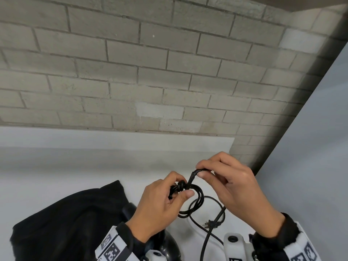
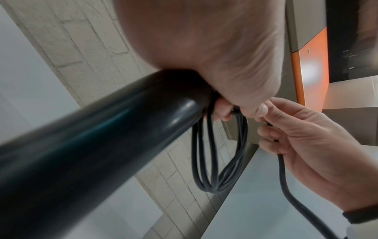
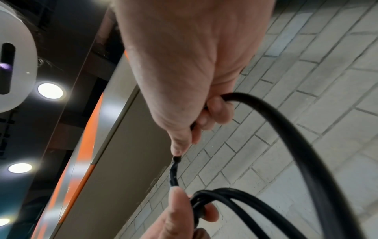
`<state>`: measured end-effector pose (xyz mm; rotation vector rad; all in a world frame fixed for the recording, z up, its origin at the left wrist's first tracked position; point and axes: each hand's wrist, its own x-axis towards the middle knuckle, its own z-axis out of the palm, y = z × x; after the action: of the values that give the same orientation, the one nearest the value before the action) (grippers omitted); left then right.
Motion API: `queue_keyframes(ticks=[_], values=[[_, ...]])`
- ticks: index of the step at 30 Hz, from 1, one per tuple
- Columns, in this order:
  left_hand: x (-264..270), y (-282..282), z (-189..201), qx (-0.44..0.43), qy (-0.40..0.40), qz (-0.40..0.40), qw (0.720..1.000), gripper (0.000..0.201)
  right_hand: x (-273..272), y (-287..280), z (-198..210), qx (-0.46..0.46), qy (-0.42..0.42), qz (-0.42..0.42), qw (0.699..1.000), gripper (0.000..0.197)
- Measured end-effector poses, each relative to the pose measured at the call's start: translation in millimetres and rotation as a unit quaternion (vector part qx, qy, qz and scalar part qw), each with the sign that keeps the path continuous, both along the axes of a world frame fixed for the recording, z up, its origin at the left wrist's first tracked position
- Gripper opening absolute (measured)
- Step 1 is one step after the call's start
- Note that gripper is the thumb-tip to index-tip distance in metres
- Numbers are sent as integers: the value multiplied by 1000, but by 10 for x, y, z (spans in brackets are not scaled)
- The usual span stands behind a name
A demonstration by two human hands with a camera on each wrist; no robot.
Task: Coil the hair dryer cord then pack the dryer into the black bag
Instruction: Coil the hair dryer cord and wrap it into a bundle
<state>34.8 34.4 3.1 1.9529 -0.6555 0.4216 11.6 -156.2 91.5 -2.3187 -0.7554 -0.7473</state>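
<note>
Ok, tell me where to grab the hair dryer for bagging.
Take the hair dryer by its smooth round black body, wrapping fingers from above. The left hand already pinches the coiled cord beside it, and the black bag lies just left.

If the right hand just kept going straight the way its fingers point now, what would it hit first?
The right hand points leftward at the left hand, with only a short stretch of cord between them. It would probably meet the left thumb and the coiled loops it holds first, though depth is hard to judge.
</note>
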Motion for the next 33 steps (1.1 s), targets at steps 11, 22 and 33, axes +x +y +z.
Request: queue_keyframes(ticks=[11, 22, 33], values=[[-55, -21, 9, 19, -58, 21, 998, 31, 207, 86, -376, 90, 160, -13, 983, 12], [-32, -16, -65, -15, -53, 62, 997, 47, 99, 80, -472, 231, 389, 81, 888, 38], [-28, -32, -34, -45, -20, 26, 998, 47, 19, 114, -542, 150, 349, 66, 923, 10]])
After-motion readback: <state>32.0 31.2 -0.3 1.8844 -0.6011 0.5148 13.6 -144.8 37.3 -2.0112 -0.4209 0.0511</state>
